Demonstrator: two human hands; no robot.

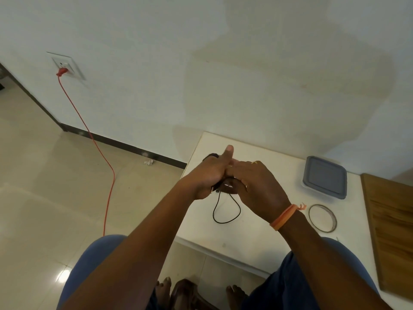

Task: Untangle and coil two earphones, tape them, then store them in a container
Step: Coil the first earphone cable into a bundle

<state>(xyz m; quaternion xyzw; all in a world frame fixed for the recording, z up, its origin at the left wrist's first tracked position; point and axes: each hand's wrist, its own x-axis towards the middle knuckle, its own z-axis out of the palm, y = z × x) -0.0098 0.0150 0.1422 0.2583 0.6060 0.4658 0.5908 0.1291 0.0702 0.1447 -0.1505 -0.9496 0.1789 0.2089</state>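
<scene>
Black earphone cable (225, 209) hangs in a loop from between both hands, its lower end over the white counter (245, 238). Left hand (207, 177) has its grip closed around the bundled cable, thumb sticking up. Right hand (257, 186) curls its fingers onto the same bundle, touching the left. Just right of the wrist lies a tape roll (322, 218) flat on the counter. Farther back sits a container with a grey lid (325, 176).
</scene>
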